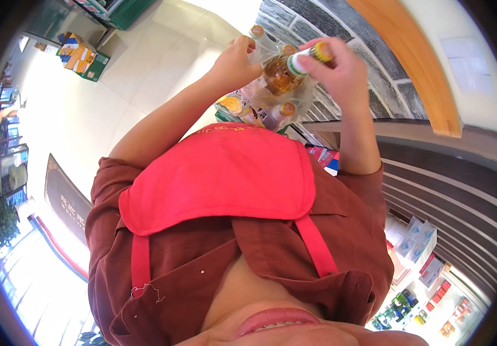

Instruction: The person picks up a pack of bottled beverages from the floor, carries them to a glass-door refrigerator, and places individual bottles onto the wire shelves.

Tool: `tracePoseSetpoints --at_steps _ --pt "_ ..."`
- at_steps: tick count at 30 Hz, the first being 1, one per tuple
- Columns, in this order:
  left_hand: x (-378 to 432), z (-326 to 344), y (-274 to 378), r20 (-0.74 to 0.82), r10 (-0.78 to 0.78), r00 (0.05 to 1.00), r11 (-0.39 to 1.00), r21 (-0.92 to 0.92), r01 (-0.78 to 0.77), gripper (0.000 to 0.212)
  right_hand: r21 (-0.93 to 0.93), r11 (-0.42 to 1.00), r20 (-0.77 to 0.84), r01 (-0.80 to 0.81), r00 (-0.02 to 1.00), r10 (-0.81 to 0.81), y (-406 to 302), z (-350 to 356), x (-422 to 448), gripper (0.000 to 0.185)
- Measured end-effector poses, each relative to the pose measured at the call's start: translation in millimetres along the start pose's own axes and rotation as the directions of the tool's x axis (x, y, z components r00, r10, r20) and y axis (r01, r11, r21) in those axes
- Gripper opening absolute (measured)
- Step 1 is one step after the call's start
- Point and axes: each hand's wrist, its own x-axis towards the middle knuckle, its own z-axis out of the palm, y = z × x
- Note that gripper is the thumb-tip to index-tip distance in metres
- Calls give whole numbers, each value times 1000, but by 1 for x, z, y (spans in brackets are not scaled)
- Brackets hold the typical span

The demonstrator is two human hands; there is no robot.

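My right hand (339, 69) is wrapped around the neck of a bottle of amber drink (279, 75) with a yellow cap and a white and green neck label. This bottle tilts, its body within a clear plastic bag (307, 93). Curled fingers of my left hand (237, 62) grip the bag's edge on the other side. More yellow caps show around it: one (256, 30) by my left fingertips, one (288, 49) behind the held bottle, and one (288, 108) nearer my body. The lower parts of these bottles are largely hidden.
A printed yellow and white carton (242, 106) sits under the bag, close to my red apron (222, 173). To the right runs a grey brick-patterned wall (374, 65) with a wooden trim (421, 60). A yellow and green box (82, 58) stands on the tiled floor (144, 82) at far left.
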Motion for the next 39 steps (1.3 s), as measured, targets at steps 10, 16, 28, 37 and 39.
tracePoseSetpoints --at_steps 10,16,28,37,39 --pt "9 -9 60 575 278 770 616 508 -602 27 281 689 -631 668 670 -391 -65 -88 -27 33" --pt "23 15 93 832 -254 493 717 504 -482 56 298 845 -421 444 856 -301 -60 -96 -83 36" --pt "31 27 84 845 -42 533 899 265 -349 36 243 944 45 -221 975 217 46 9 -119 19" --pt "8 23 65 716 296 632 813 159 -560 30 120 990 4 -78 997 78 65 25 -98 27" --pt "8 25 64 709 265 654 795 224 -564 27 248 956 14 -155 988 156 63 26 -93 35"
